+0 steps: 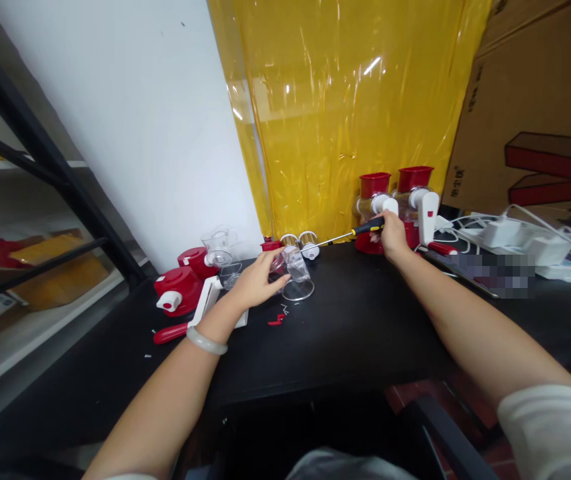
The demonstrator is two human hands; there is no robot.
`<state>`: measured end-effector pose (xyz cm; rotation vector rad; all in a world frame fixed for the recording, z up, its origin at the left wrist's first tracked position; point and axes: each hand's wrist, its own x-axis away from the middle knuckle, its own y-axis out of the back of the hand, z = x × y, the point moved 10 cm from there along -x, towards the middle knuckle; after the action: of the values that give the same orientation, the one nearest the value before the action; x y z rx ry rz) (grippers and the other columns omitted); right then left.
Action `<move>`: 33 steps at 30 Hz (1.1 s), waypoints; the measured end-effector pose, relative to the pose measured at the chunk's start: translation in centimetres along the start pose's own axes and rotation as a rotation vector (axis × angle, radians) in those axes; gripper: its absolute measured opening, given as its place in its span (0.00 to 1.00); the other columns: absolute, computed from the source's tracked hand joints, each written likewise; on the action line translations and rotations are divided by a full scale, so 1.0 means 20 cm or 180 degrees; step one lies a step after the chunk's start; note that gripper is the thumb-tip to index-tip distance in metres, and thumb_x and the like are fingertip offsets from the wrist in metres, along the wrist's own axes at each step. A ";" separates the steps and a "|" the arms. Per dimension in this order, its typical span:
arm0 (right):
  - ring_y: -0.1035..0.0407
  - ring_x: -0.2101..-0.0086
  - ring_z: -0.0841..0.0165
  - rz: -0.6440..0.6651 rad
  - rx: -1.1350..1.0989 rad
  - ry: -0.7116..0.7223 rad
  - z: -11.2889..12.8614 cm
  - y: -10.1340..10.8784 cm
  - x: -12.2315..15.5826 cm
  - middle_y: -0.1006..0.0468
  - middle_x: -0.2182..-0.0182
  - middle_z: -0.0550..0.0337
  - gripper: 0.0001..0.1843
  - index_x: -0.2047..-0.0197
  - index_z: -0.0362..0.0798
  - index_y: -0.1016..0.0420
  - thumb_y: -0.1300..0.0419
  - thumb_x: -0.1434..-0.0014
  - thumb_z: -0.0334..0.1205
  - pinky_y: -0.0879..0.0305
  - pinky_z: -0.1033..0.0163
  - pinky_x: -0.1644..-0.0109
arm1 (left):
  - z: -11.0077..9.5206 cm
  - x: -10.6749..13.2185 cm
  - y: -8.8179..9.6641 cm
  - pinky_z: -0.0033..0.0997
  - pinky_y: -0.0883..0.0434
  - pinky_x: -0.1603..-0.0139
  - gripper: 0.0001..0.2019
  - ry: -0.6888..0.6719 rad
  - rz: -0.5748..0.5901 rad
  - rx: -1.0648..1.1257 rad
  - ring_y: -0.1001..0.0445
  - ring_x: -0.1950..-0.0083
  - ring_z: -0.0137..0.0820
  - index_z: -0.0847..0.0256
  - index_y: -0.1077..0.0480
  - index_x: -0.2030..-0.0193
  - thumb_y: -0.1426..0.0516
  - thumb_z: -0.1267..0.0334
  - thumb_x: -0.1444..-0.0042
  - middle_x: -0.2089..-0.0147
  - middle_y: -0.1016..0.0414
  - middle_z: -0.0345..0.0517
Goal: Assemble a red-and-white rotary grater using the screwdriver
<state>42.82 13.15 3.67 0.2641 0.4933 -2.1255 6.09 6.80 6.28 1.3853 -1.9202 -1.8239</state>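
My left hand (259, 281) is closed around a clear plastic housing (299, 269) with a round rim, which rests on the black table. In my right hand (392, 235) is a screwdriver (368, 227) with a black and yellow handle. Its long shaft points left, and the tip is at or near the top of the clear housing; whether it touches I cannot tell. Small red parts (276, 320) and tiny screws (285, 309) lie in front of the housing. Behind it stand two metal grater drums (309, 244). A white crank handle with a red grip (171, 333) lies beside my left wrist.
Red bases (178, 291) and clear housings (219, 245) stand at the left. Two assembled red-and-white rotary graters (418, 203) stand at the back right. Further right are a phone (465, 270), a power strip with white cables (503, 233) and a large carton (530, 113).
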 end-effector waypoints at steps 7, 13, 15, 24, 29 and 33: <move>0.36 0.86 0.72 0.0164 -0.0082 -0.0188 -0.04 -0.02 -0.01 0.28 0.82 0.65 0.11 0.66 0.48 0.26 0.43 0.42 0.47 0.39 0.67 0.85 | 0.00 0.00 0.00 0.51 0.30 0.38 0.32 -0.0054 -0.0032 0.0032 0.30 0.36 0.47 0.53 0.46 0.29 0.43 0.51 0.37 0.32 0.36 0.54; 0.40 0.87 0.73 0.0126 0.0220 -0.0044 -0.03 -0.02 0.00 0.33 0.85 0.68 0.17 0.70 0.51 0.31 0.39 0.42 0.56 0.43 0.68 0.86 | 0.00 0.00 0.01 0.50 0.31 0.37 0.32 -0.0042 -0.0029 0.0065 0.31 0.35 0.47 0.54 0.46 0.29 0.43 0.51 0.37 0.31 0.37 0.54; 0.40 0.88 0.73 0.0109 0.0223 -0.0066 -0.03 -0.01 0.00 0.34 0.86 0.69 0.18 0.69 0.51 0.31 0.41 0.41 0.57 0.43 0.68 0.87 | 0.00 0.00 0.01 0.50 0.30 0.37 0.32 -0.0059 -0.0037 0.0068 0.31 0.35 0.47 0.54 0.46 0.29 0.43 0.50 0.38 0.32 0.37 0.54; 0.34 0.86 0.71 0.0279 -0.0149 -0.0286 -0.05 -0.05 0.00 0.30 0.83 0.66 0.12 0.61 0.48 0.28 0.49 0.40 0.43 0.37 0.67 0.83 | 0.00 0.00 0.00 0.50 0.30 0.38 0.33 -0.0014 -0.0023 0.0055 0.30 0.36 0.48 0.54 0.46 0.29 0.43 0.50 0.38 0.32 0.36 0.54; 0.38 0.87 0.73 0.0183 0.0011 -0.0138 -0.03 -0.03 0.00 0.32 0.84 0.69 0.18 0.66 0.51 0.31 0.39 0.43 0.57 0.42 0.69 0.85 | 0.00 0.00 0.00 0.50 0.31 0.37 0.32 -0.0042 -0.0035 0.0074 0.30 0.36 0.47 0.54 0.46 0.29 0.44 0.51 0.37 0.31 0.36 0.54; 0.43 0.89 0.73 0.0172 0.0253 0.0124 0.00 -0.02 0.00 0.41 0.89 0.72 0.24 0.71 0.53 0.36 0.40 0.44 0.65 0.48 0.68 0.87 | 0.01 0.00 0.00 0.50 0.29 0.39 0.32 -0.0040 -0.0042 0.0056 0.29 0.37 0.47 0.53 0.46 0.29 0.43 0.51 0.38 0.32 0.36 0.54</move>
<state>42.39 13.36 3.78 0.3608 0.4204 -2.0933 5.97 6.84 6.28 1.3988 -1.9424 -1.8301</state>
